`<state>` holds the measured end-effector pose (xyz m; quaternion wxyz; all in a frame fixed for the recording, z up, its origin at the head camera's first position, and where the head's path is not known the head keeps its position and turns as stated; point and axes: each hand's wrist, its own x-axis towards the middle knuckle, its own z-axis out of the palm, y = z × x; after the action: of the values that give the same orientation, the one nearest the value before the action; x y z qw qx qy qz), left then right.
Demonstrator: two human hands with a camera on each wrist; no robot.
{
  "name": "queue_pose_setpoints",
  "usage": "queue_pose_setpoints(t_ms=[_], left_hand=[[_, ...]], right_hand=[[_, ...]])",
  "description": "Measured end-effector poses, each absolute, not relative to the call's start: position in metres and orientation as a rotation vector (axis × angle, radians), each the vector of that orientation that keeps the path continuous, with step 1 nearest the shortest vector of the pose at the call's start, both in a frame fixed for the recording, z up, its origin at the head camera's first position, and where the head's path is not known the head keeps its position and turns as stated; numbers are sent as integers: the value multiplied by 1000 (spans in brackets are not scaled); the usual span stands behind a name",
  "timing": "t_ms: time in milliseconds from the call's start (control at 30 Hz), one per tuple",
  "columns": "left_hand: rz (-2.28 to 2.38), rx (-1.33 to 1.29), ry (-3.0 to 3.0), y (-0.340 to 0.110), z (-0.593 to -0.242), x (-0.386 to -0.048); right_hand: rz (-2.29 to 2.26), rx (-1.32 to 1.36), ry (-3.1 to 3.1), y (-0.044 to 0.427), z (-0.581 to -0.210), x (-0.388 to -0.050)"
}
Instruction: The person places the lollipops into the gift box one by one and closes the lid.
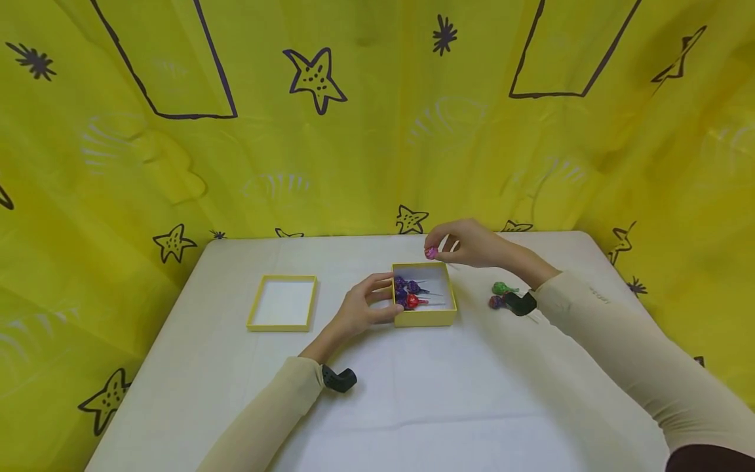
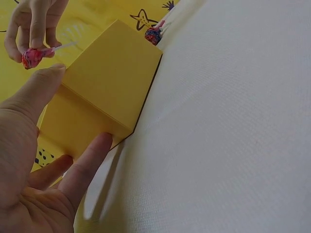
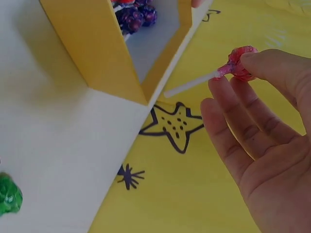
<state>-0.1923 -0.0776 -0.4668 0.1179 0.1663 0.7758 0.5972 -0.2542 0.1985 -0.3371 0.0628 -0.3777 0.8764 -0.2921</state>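
A pink-wrapped lollipop is pinched by its head between thumb and fingers of my right hand, above the far edge of a yellow box. In the right wrist view, the white stick of this lollipop points toward the box. My left hand holds the box at its left side, with the thumb and fingers spread along its wall. Inside the box lie several purple-wrapped lollipops and a red one, sticks pointing right.
A yellow-rimmed lid lies at the left on the white-covered table. Under my right forearm are a green lollipop and a dark red-and-blue one. A yellow patterned curtain hangs behind the table.
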Motion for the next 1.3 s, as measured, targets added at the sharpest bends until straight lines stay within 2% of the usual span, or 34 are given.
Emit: queue_pose_setpoints(t_ms=[900,1300], left_hand=[[1801,540,2233,-79,-467,-192],[1788,552,2241,-80,-467,-192]], right_hand=[[-898,-1081,2536,166,-396,-250],[-844,-1052,2505,161,-406,-247]])
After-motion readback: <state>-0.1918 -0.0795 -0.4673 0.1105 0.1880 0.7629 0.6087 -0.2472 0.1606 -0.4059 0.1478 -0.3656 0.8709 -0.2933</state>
